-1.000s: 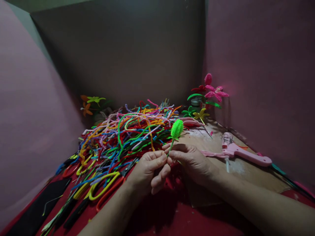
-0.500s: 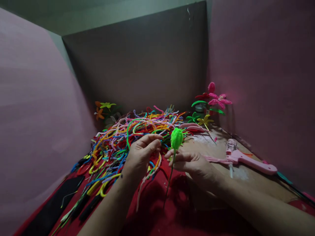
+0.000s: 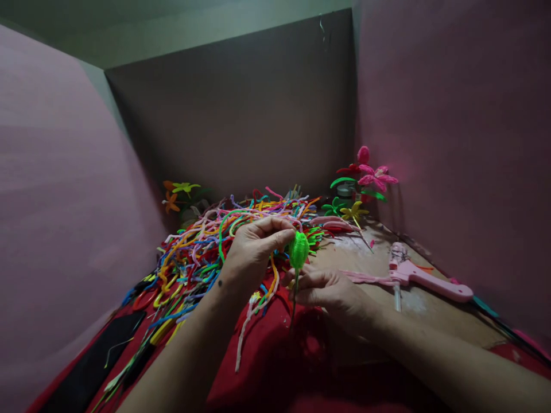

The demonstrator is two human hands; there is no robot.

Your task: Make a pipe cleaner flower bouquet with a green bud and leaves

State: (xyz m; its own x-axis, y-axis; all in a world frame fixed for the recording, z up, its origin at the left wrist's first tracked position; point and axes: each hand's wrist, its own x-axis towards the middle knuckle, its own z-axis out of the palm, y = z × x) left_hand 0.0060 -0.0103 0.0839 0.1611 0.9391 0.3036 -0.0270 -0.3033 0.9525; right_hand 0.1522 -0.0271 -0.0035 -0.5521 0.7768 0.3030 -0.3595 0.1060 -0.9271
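Observation:
A bright green pipe-cleaner flower bud [image 3: 299,250] on a thin dark stem stands upright between my hands. My right hand [image 3: 325,287] is closed round the stem just below the bud, thumb and fingers pinched together. With thumb and forefinger drawn together, my left hand [image 3: 260,244] is at the upper left of the bud and appears to grip its tip. The exact contact of those fingertips is partly hidden. Behind my left hand spreads a heap of loose, many-coloured pipe cleaners [image 3: 206,229].
A pink hot glue gun [image 3: 430,280] lies on a brown board [image 3: 353,258] at the right. Finished pipe-cleaner flowers [image 3: 377,176] stand at the back right, others [image 3: 185,187] at the back left. Scissors-like handles and a black strip [image 3: 94,361] lie on the red cloth [image 3: 267,378].
My left hand has moved right and its fingertips have come to the top of the green bud. The bud has shifted slightly left and down in view.

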